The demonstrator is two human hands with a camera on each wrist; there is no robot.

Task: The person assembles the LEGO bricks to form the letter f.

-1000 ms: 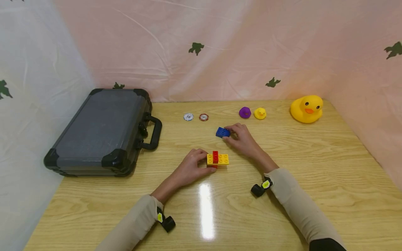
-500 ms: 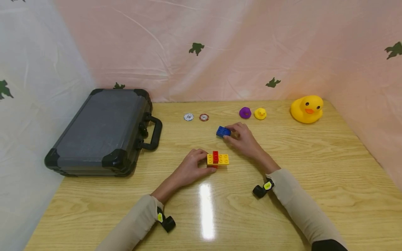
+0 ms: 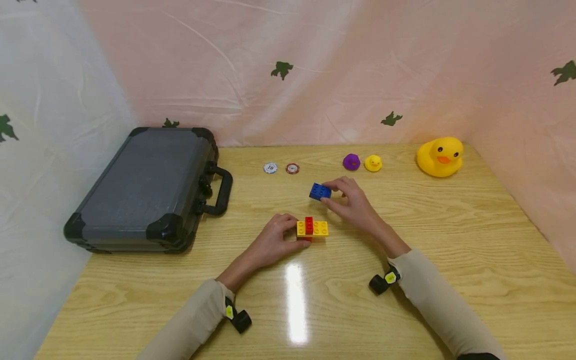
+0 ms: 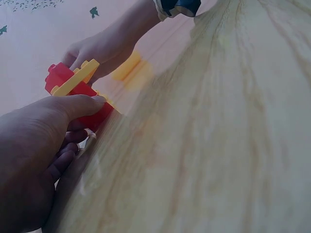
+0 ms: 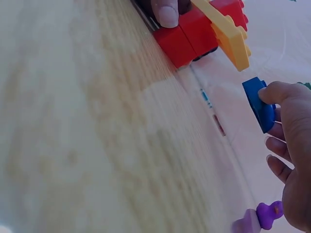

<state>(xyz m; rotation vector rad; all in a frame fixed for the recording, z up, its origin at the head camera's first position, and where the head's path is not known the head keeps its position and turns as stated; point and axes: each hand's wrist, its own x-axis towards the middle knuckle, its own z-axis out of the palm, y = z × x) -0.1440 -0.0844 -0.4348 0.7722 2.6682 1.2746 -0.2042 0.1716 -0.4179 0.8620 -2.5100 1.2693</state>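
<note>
My left hand grips a small build of toy bricks standing on the table. In it a yellow brick lies crosswise over red ones, with a red brick on top; the left wrist view shows my thumb against its lower red part. My right hand pinches a blue studded brick between thumb and fingers, just behind the build. In the right wrist view the blue brick is off the table, close to the end of the yellow brick but apart from it.
A grey hard case with a black handle lies at the left. Along the back are a white chip, a red chip, a purple duck, a small yellow duck and a large yellow duck.
My right hand has picked the blue brick up off the table and drawn it slightly nearer, the forearm shifting back and right. My left hand and the build have stayed put.
</note>
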